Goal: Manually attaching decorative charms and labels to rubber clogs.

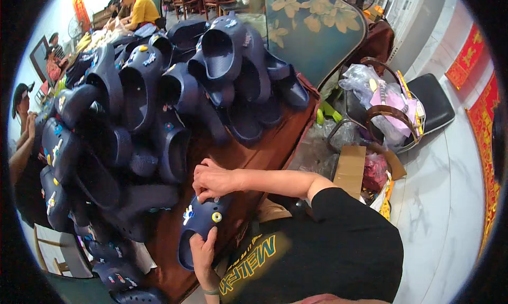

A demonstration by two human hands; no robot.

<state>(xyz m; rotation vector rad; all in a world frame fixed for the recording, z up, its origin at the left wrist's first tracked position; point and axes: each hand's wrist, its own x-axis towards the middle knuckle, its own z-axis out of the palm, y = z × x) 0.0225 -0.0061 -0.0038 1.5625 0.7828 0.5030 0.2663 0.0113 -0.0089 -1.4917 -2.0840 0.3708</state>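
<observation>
The work in hand looked partway along, with one dark blue clog [201, 222] under attention at the near edge of the brown-covered surface [254, 156], in front of the person and just beside the heap. The left hand [202, 251] grasped that clog by the rim of its foot opening, the thumb along the upper and the other fingers reaching into the opening. The right hand [211, 180] was bent over the toe end, its fingers curled and drawn together against the clog; whether they pinched something small or only pressed there, I could not tell. On the upper, a white-and-blue charm [188, 214] and a yellow round charm [216, 217] were already in place, and a small pale piece [216, 199] showed close to the right fingertips, so decorating this clog seemed well begun but perhaps not finished. Beyond it, the pile of clogs [135, 97] covered much of the surface, stacked and leaning at many angles. Several bore charms on their uppers, among them a clog at the top of the heap [219, 47] and the clogs along the left side [59, 148], which suggested that a good share was done. Many others showed only their insides or soles, or had their uppers hidden by neighbours, so how many were left could not be counted. No charm could be made out on the sideways clog [145, 203] left of the held one, though only part of it showed.
</observation>
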